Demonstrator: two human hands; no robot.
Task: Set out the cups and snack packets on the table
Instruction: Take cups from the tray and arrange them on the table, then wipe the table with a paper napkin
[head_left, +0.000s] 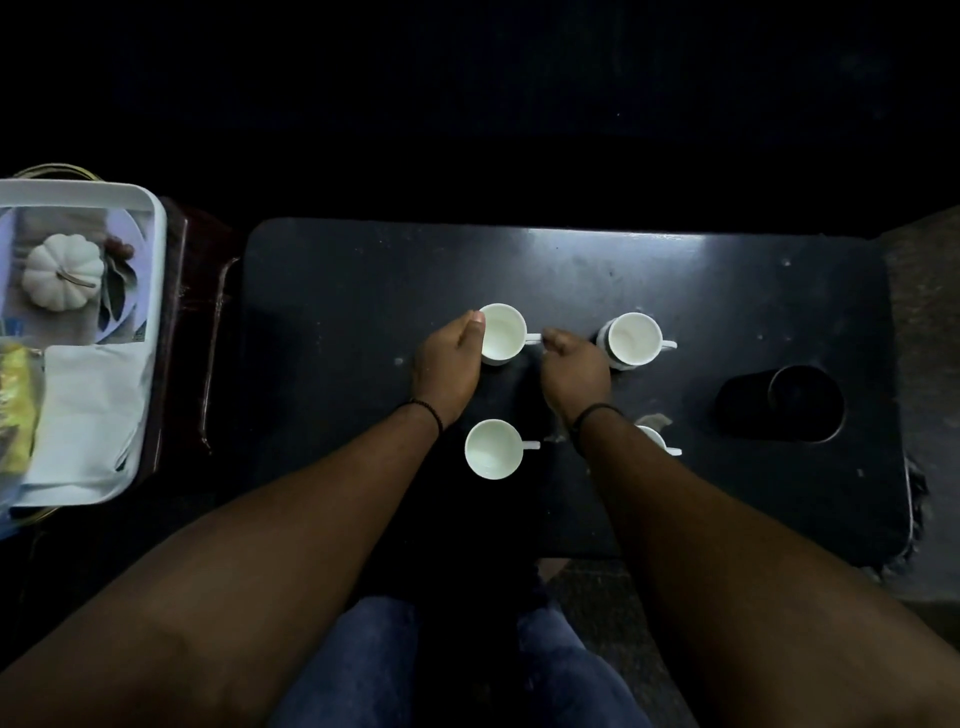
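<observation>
Several white cups stand on the dark table (332, 291). My left hand (450, 364) grips the left side of the far-left cup (503, 332), thumb at its rim. My right hand (574, 366) pinches that cup's handle from the right. Another cup (635, 340) stands to the right, its handle pointing right. A near cup (493, 449) sits below my left hand. My right forearm mostly hides one more cup (658, 440). A yellow snack packet (15, 405) lies in the white tray (150, 291) at the left.
The tray rests on a dark side stand beside the table and also holds a white napkin (88, 410) and a card picturing a white pumpkin (62, 273). A dark round cup holder recess (779, 402) is set in the table at the right. My jeans show below.
</observation>
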